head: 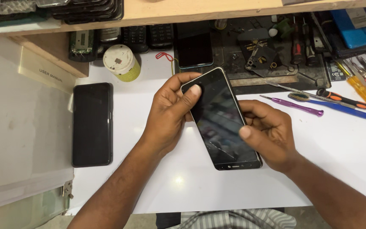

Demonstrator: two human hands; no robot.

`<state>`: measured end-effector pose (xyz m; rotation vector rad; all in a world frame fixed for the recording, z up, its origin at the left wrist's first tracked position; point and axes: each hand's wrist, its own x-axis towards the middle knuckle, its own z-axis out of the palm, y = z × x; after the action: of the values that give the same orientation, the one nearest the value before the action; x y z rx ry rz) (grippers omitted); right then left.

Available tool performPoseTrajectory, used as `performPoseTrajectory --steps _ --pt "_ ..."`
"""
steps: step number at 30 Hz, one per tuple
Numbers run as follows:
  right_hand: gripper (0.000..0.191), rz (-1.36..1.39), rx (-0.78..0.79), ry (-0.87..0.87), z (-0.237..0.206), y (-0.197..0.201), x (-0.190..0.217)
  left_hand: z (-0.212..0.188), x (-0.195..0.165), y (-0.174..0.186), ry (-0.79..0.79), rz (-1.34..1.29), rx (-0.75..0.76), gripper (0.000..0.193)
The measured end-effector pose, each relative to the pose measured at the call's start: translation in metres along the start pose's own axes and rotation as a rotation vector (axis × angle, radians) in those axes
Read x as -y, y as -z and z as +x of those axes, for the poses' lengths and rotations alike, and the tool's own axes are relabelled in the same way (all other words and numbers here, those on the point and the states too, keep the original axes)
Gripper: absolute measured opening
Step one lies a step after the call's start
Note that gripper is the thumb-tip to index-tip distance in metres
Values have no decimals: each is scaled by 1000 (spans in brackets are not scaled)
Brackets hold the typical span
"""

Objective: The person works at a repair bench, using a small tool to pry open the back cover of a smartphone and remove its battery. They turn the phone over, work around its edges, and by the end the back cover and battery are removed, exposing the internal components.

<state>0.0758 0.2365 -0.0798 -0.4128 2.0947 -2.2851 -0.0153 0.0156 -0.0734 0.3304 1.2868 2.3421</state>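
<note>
Smartphone, black with a glossy dark screen and a thin pale rim, is held tilted above the white table, a fine crack showing near its lower end. Left hand pinches its upper corner, thumb pressed on the glass. Right hand grips the lower right edge, thumb on the screen. Another black phone lies flat to the left; screwdrivers lie to the right.

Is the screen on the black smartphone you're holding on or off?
Off. The black smartphone held between left hand and right hand shows a dark glass face with only reflections, no lit display.
</note>
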Motion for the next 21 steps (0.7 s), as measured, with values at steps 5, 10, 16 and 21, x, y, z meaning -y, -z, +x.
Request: performPoseTrajectory --steps 5,10,16,21 --pt "63 260 -32 -137 0 6 -3 2 -1 4 11 -77 -38 30" --pt "70 205 -24 -118 -4 10 -12 5 -1 10 -37 -128 -66 30" --pt "63 47 52 24 -6 5 -13 6 -3 13 -53 -152 -126 33" --pt "55 -234 54 144 -4 -6 -7 6 -4 12 -78 -167 -133 36"
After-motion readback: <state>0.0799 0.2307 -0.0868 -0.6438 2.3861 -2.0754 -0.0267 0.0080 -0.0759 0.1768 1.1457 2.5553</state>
